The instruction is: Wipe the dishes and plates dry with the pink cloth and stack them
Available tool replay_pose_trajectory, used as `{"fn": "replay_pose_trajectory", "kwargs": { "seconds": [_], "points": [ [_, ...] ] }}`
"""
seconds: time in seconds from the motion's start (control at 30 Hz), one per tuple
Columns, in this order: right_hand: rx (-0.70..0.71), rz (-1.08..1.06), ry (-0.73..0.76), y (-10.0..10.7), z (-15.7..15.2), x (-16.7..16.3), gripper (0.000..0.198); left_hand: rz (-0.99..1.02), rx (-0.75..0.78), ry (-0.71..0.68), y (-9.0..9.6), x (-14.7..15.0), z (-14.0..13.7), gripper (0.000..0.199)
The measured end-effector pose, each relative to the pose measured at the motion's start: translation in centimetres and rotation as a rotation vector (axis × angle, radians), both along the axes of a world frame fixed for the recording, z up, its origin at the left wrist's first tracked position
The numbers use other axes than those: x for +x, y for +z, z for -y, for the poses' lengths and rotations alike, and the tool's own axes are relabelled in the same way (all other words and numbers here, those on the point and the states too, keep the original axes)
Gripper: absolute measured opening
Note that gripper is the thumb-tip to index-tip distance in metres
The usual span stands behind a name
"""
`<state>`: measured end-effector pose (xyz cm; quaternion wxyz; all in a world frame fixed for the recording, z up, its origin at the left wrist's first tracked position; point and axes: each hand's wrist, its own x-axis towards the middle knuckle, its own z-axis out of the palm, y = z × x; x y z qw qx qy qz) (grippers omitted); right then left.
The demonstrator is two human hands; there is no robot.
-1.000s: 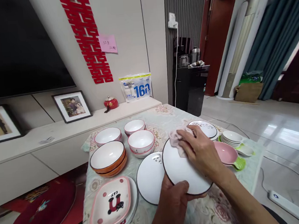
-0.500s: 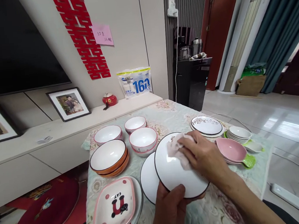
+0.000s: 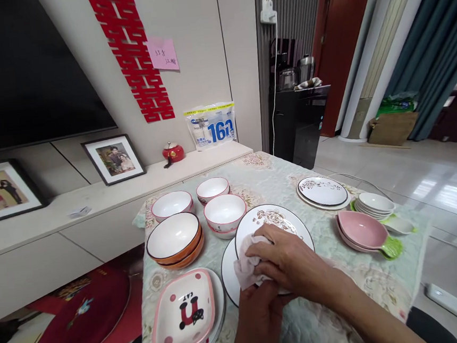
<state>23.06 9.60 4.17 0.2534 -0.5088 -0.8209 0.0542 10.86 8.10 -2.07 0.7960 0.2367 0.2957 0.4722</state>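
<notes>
A round white plate (image 3: 282, 217) with a dark rim and brown flower print is tilted up over the table, and my left hand (image 3: 260, 313) grips its near edge. Pressed on the plate's left part is a crumpled white tissue (image 3: 250, 260), bunched under the curled fingers of my right hand (image 3: 286, 254). Beneath the held plate, another dark-rimmed white plate (image 3: 230, 275) lies on the tablecloth, mostly covered. To its left are a square pink-edged cat dish (image 3: 186, 324) on a round plate and a stack of orange bowls (image 3: 174, 237).
Pink-rimmed bowls (image 3: 224, 209) stand behind. At right are stacked plates (image 3: 323, 191), a pink leaf-handled dish (image 3: 363, 229) and small white bowls (image 3: 375, 203). A printed plastic packet (image 3: 211, 127), a red jar (image 3: 173, 153) and framed photos (image 3: 114, 159) stand on the cabinet.
My right hand has moved the tissue left and toward me across the plate, uncovering the flower print. The view has shifted slightly left.
</notes>
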Motion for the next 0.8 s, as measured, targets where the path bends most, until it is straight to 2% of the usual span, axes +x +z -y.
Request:
{"fn": "replay_pose_trajectory", "kwargs": {
  "seconds": [0.1, 0.2, 0.27, 0.37, 0.5, 0.7, 0.8],
  "points": [
    [0.059, 0.037, -0.175, -0.2, -0.2, 2.5, 0.021, 0.005, -0.02, 0.028, 0.1, 0.1, 0.2, 0.043],
    [0.214, 0.098, -0.418, -0.7, -0.4, 5.1, 0.021, 0.016, -0.059, 0.062, 0.3, 0.5, 0.5, 0.067],
    [0.317, 0.122, -0.525, -1.1, -0.5, 6.1, 0.021, 0.013, -0.063, 0.071, 0.4, 0.8, 0.7, 0.072],
    [0.428, 0.1, -0.585, -1.5, -0.6, 6.5, 0.023, 0.008, -0.043, 0.043, 0.2, 1.2, 1.2, 0.069],
    [0.498, 0.067, -0.496, -1.3, -0.6, 5.3, 0.029, -0.003, -0.033, -0.014, -0.3, 1.6, 1.8, 0.072],
    [0.39, 0.053, -0.102, -0.8, 0.8, 2.1, 0.03, 0.005, -0.03, -0.065, -1.0, 1.9, 2.1, 0.074],
    [0.395, 0.079, -0.073, -0.6, 1.2, 1.6, 0.025, 0.006, -0.025, -0.074, -0.9, 1.9, 2.2, 0.078]
  ]
}}
